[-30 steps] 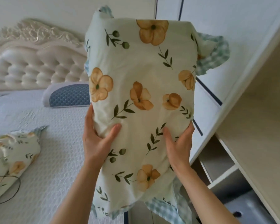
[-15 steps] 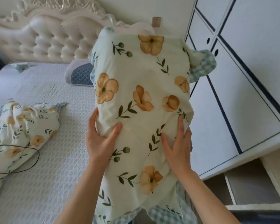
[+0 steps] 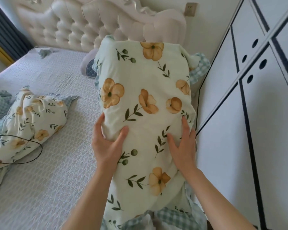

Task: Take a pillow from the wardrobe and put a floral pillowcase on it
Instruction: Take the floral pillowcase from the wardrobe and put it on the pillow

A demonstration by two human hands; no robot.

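Note:
A pillow in a cream floral pillowcase (image 3: 145, 103) with orange flowers and a green checked border stands on end in front of me, over the bed's right edge. My left hand (image 3: 107, 146) grips its lower left side, thumb on the front. My right hand (image 3: 183, 146) lies flat on its lower right side, fingers spread. The pillow itself is fully covered by the case. The checked opening flap hangs loose at the bottom.
A bed (image 3: 53, 163) with a white quilted cover lies to the left. A second floral pillow (image 3: 32, 117) rests on it with a black cable (image 3: 32, 155) across it. A blue-grey pillow (image 3: 90, 68) leans at the tufted headboard (image 3: 90, 24). White wardrobe doors (image 3: 256, 113) stand on the right.
The view has turned from the open wardrobe toward the bed. The pillow has come lower and nearer the bed, both hands still on it; my right hand has flattened.

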